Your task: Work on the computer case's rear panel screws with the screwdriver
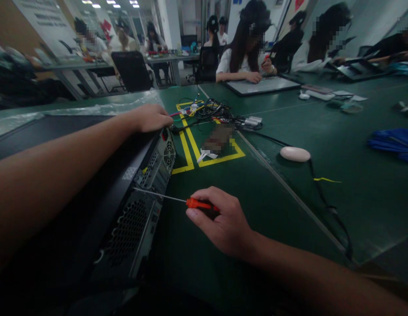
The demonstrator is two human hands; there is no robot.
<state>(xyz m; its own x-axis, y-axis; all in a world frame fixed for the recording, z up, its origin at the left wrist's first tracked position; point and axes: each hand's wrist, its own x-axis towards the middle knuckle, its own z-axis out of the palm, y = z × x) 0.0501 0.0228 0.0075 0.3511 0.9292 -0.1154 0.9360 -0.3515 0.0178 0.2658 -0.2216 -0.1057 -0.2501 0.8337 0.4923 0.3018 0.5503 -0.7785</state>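
A black desktop computer case [75,193] lies on the green table [276,210] at the left, its rear panel with vents and ports turned to the right. My left hand [153,117] presses on the far rear corner of the case, fingers curled at the edge, beside a black cable. In my right hand [223,219] is a screwdriver [199,203] with an orange and dark handle, gripped between thumb and fingers. Its long thin shaft reaches left to the rear panel near the case's upper edge. Whether the tip sits in a screw is too small to tell.
Beyond the case lie a tangle of cables [213,109] and a blurred-out object [217,140] within yellow tape lines. A pale oval item [295,154] rests on a black strap. Blue cloth [395,142] lies far right. Across the table a person works over a flat panel [263,86].
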